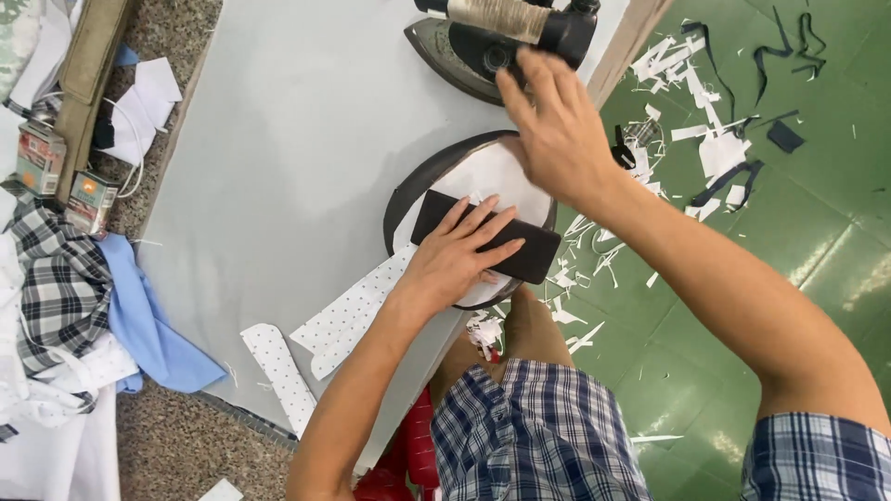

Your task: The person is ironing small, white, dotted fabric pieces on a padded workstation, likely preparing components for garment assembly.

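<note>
Black block [520, 246] lies under left hand [459, 255], right hand [552, 125] at iron [497, 42]

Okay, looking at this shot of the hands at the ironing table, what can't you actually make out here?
- Iron: its top is cut off by the head view's upper edge, and the right hand covers part of its handle.
- Dark flat block: its middle is hidden under the left hand.
- White dotted fabric piece: its upper end runs under that hand and block.
- Two small boxes at left: too small to identify.
</note>
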